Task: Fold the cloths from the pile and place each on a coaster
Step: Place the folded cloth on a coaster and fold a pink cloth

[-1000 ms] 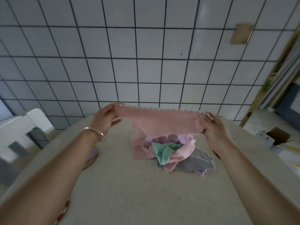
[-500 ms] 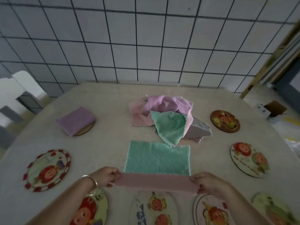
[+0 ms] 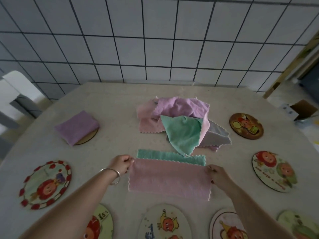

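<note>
Beige speckled table [image 3: 120,94] against a white tiled wall [image 3: 155,40] with dark grout. Pink cloth [image 3: 170,180] lies spread flat on the table, near centre-front, long side running left-right. It overlaps a green cloth [image 3: 170,156] laid flat underneath; only the green cloth's far strip shows past the pink one's far edge. Left hand [image 3: 120,164] pinches the pink cloth's far-left corner, fingers closed on the fabric; silver bangle [image 3: 111,175] on that wrist. Right hand [image 3: 216,175] grips the right edge near the far-right corner, fingers closed on it too. Hands well apart, one at each end of the cloth.

Just beyond, pile [image 3: 181,121] of loose cloths: lilac one on top at the back, pale pink below it on the left, a green one draped down the front with its tip touching the flat green cloth, grey-blue one sticking out on the right.

Far left, folded lilac cloth [image 3: 76,127] sits on a round wooden coaster [image 3: 89,137], hanging over its rim.

Bare cartoon-print coasters ring the table: red-bordered coaster [image 3: 45,184] on the left, dark coaster [image 3: 246,125] far right, pale coaster [image 3: 274,173] nearer on the right, and a front row of coasters [image 3: 166,223] cut by the bottom edge, both forearms crossing over that row.

White chair [image 3: 15,90] off the table's left. Cardboard box [image 3: 303,109] on the floor at right.
</note>
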